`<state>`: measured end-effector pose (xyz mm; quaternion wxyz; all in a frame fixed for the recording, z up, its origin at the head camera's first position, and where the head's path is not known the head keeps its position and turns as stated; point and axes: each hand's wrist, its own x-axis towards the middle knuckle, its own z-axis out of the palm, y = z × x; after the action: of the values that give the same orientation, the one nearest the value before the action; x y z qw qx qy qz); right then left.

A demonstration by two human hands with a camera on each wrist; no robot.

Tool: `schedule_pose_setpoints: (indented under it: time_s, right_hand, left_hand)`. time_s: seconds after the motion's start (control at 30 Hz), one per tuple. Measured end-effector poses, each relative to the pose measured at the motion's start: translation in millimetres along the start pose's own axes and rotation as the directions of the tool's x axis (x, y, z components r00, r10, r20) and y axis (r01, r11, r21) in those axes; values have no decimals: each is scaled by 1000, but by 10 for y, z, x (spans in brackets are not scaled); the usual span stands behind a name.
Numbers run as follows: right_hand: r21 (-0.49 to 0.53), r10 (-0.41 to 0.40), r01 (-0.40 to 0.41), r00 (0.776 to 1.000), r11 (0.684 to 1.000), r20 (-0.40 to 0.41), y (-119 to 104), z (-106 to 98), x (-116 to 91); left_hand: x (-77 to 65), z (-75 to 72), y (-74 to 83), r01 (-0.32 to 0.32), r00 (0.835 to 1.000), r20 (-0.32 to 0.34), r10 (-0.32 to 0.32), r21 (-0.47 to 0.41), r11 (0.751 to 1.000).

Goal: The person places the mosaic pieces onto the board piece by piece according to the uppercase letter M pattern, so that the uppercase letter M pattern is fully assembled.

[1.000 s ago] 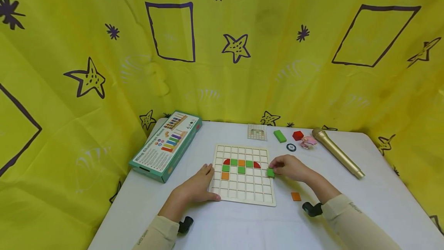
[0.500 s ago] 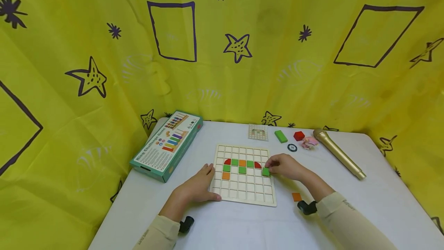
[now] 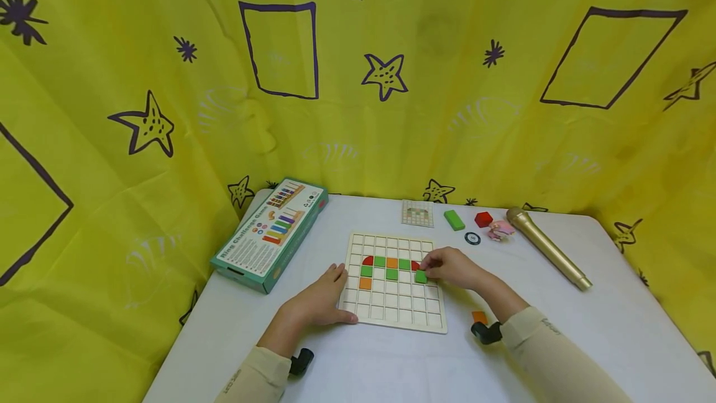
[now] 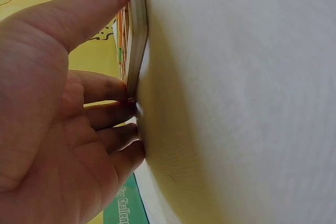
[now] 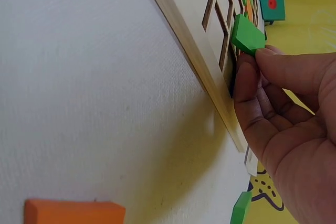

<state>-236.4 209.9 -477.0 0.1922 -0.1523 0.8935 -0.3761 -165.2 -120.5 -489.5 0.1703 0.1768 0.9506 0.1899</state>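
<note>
A pale wooden grid board [image 3: 391, 316] lies on the white table. Two red rounded pieces and several green and orange square tiles sit in its cells. My right hand [image 3: 455, 268] pinches a green square tile [image 3: 421, 277] between thumb and fingers, over the board's right side below the right red piece [image 3: 415, 265]. In the right wrist view that tile is tilted, clear of the cells at its near edge. With fingers spread, my left hand [image 3: 321, 300] rests at the board's lower left corner, thumb on the near edge and fingertips along the left edge.
A loose orange tile [image 3: 479, 316] lies near my right wrist. Behind the board are a pattern card [image 3: 417, 213], green block [image 3: 454, 220], red block [image 3: 483, 219], round token [image 3: 472, 238], pink figure [image 3: 500, 231] and gold microphone [image 3: 548, 247]. A game box [image 3: 271, 235] stands left.
My right hand has carried the green tile leftward, from the board's right edge to over a cell beneath the right red piece. My left hand has stayed at the corner.
</note>
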Motion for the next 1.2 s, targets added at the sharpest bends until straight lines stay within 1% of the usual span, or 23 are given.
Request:
schedule_pose_setpoints:
  time_s: [0.27,0.5,0.87,1.03,1.2]
  right_hand:
    - [-27,-8,8,1000,1000,-1,-38,20,36]
    - [-67,24,-25,1000,997,-17,-78,48,47]
    - [-130,53,-57,998,990,-37,-126,116,60]
    - [-142,61,-68,997,988,-49,-127,122,62]
    - [-129,55,-61,997,990,-51,-125,121,37]
  left_hand:
    - [-2,-4,6,0,1000,1,0,5,1000]
    - [-5,-3,6,2,1000,0,-2,-4,1000]
    - [-5,2,5,3,1000,-4,-3,-10,1000]
    - [-3,1,3,0,1000,-5,0,-4,1000]
    - [0,9,-4,0,1000,-5,0,-5,1000]
